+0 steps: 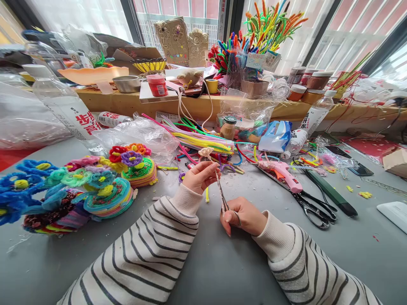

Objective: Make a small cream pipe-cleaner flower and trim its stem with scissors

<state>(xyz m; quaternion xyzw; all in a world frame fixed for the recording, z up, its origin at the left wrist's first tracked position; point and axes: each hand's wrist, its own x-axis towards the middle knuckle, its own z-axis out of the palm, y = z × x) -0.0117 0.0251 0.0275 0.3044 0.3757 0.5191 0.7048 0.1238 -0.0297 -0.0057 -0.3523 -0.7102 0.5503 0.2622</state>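
Note:
My left hand (201, 177) is closed, with thumb and fingers pinching a small cream-coloured pipe-cleaner flower (206, 152) whose head sticks up above the fingertips. Its pale, thin stem (220, 188) seems to run down toward my other hand. In my right hand (243, 216) is a pair of slim silver scissors (225, 204), a finger loop showing at the thumb. The blades point up and lie along the stem; whether they touch it I cannot tell. Both hands are held over the grey table (216, 271).
Pipe-cleaner flowers (34, 178) and coiled round pieces (140, 171) stand at left. Loose pipe cleaners (200, 137) lie beyond my hands. To the right are a pink glue gun (286, 176), black-handled scissors (314, 212) and a green cutter (333, 192). A cluttered ledge (127, 103) runs behind.

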